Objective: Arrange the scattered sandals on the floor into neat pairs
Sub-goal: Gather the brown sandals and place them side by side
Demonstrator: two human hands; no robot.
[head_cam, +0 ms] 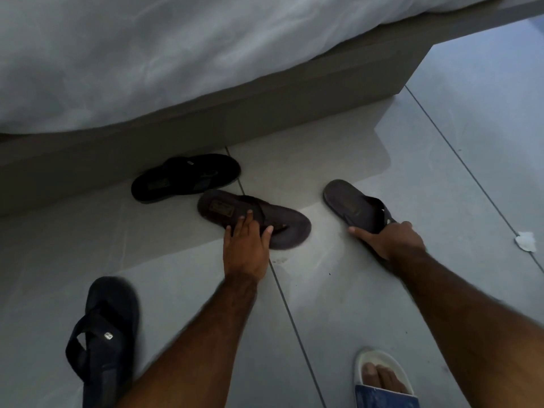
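Several dark flip-flop sandals lie scattered on the grey tiled floor. My left hand (246,244) rests on the near edge of a brown sandal (291,228) in the middle, fingers spread over its strap area. My right hand (388,238) grips the toe end of a second brown sandal (350,206) to the right, thumb along its near edge. A black sandal (185,176) lies by the bed base, untouched. Another black sandal (103,334) sits at the lower left beside my left forearm.
A bed with a white cover (147,54) and grey base (265,113) runs across the back. My foot in a white and blue slide (382,378) stands at the bottom right. A crumpled white scrap (527,240) lies at the right edge.
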